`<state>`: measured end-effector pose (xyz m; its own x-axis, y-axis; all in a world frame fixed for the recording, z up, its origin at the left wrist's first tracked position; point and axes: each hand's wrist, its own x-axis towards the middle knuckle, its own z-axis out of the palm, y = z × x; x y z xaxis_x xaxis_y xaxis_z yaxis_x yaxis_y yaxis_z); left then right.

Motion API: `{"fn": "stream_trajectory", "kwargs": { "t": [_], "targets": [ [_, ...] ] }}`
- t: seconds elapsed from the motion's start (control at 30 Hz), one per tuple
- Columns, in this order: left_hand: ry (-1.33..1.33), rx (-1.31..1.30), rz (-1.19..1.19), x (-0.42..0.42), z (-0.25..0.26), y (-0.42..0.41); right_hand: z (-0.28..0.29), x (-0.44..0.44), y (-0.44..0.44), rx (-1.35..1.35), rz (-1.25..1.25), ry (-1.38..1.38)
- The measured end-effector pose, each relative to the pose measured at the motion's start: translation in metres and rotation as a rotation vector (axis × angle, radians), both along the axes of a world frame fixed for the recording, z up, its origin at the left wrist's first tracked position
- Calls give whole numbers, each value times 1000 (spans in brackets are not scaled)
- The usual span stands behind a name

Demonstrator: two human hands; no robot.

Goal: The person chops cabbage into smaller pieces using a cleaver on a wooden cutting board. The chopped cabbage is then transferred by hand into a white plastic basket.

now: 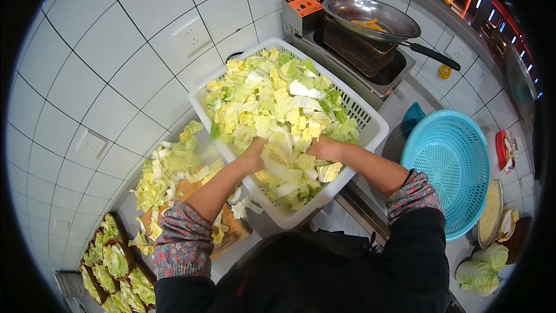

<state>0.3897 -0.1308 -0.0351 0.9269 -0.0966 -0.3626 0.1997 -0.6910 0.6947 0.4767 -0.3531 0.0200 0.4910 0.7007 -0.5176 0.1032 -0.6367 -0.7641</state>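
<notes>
Chopped napa cabbage [278, 91] is heaped in a white slotted plastic basket [373, 128] before me. My left hand [256, 154] reaches into the heap from the left, its fingers buried under leaves. From the other side, my right hand [323, 148] is also sunk in the cabbage, fingers hidden. Between the two wrists, a loose clump of leaves is blurred by motion. More cut cabbage [163, 174] is piled left of the basket, partly on a wooden cutting board [230, 237].
An electric fryer [312, 4] with a wire basket [347, 45] and a steel bowl [373, 17] on top stands behind right. At right are a turquoise colander [447, 174] and whole napa cabbages [482, 267]. Several small baskets of cabbage [117, 261] sit lower left, by the tiled wall [130, 69].
</notes>
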Motion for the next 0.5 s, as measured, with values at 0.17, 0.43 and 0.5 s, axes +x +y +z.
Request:
{"fn": "stream_trajectory", "kwargs": {
  "t": [0.17,0.43,0.5],
  "targets": [
    [53,-514,126,-4,53,-26,-24,16,-6,-6,5,-148],
    [-218,84,143,-5,82,-14,36,16,1,563,142,-311],
    [-159,89,216,-1,92,-11,42,22,4,545,149,-351]
  ]
}}
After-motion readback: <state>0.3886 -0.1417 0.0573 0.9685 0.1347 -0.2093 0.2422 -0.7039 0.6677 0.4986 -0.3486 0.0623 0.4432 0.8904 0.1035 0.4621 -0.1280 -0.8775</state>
